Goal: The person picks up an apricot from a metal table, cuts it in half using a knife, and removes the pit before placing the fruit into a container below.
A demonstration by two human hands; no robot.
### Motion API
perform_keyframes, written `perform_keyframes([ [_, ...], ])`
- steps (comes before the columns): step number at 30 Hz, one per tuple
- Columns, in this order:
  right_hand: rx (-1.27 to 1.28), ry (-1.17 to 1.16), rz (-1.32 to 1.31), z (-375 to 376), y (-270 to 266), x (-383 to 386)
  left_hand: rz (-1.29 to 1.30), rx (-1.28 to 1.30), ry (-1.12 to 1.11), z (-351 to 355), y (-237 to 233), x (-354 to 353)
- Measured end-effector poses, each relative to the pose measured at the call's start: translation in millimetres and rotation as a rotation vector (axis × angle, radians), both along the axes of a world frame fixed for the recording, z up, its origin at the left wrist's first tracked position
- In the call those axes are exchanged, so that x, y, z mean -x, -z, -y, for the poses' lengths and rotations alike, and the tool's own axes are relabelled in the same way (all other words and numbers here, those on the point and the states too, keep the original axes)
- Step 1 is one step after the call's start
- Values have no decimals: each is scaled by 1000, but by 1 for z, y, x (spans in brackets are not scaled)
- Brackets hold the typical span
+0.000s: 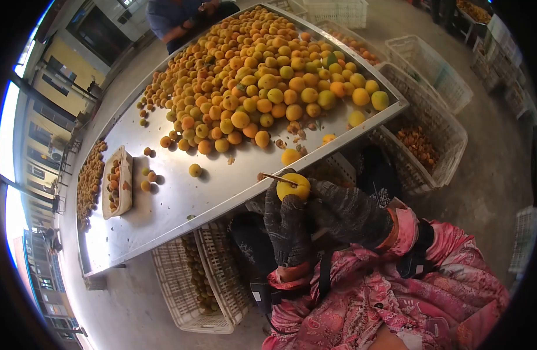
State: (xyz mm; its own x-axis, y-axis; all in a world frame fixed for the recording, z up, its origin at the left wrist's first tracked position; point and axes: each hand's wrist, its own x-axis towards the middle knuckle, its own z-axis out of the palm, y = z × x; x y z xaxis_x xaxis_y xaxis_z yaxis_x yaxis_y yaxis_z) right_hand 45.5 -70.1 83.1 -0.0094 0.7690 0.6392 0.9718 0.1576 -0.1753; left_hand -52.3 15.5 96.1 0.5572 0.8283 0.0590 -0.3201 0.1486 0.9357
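One yellow fruit (294, 188) in left grip (287, 230)

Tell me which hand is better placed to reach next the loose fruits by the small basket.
Probably the left hand: it is nearer the loose fruits, though its fingers touch the yellow fruit.

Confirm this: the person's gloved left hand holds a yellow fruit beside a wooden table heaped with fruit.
Not quite: the table isn't wooden. The head view shows a shiny metal one. The rest stands: the gloved left hand holds a yellow fruit beside it, and more fruit is heaped on top.
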Motion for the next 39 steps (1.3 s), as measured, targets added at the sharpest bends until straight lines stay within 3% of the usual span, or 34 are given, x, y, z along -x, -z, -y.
perform_keyframes([
  [2, 148, -120, -389, 7, -8, -5, -90, -87, -19, -6, -3, 8],
  [3, 147, -120, -389, 8, -11, -13, -71, -97, 84, -10, -10, 14],
  [5, 129, -347, -10, 8, -18, -35, -50, -105, 186, -11, -13, 17],
  [8, 48, -388, -32, 7, -28, -38, -27, -216, 169, -9, -13, 14],
  [9, 47, -387, -30, 6, -25, -31, -51, -197, 111, -5, -13, 11],
  [11, 110, -185, -523, 4, -10, -13, -74, -177, 53, 1, -7, 4],
  [13, 121, -188, -561, 1, 1, -8, -9, -18, -56, 5, 5, -3],
  [16, 153, -193, -675, -2, 15, -6, -17, 57, -49, 8, 5, -3],
  [20, 198, -211, -828, -5, 24, -3, -177, -76, 14, -1, 3, 1],
  [22, 178, -269, -686, 0, 13, -15, 7, -19, -25, -1, 9, -3],
  [24, 161, -331, -543, 3, -11, -25, 16, -80, 10, 0, 4, -2],
  [26, 314, -416, -823, 6, -41, -26, 21, -143, 40, -1, 1, 1],
  [27, 314, -417, -822, 6, -46, -26, 10, -132, 60, -2, 1, 1],
  [29, 548, -420, -1356, 7, -50, -26, 1, -122, 82, -1, 0, 0],
  [30, 547, -419, -1355, 7, -47, -27, 36, -93, 78, 1, -2, -2],
  [32, 359, -473, -955, 7, -35, -28, 67, -63, 71, 3, -3, -1],
  [36, 286, -477, -764, 3, -24, -30, -1, -90, 58, 1, 3, -1],
  [39, 215, -355, -617, 0, -8, -24, -88, -105, -39, 6, 1, -7],
])
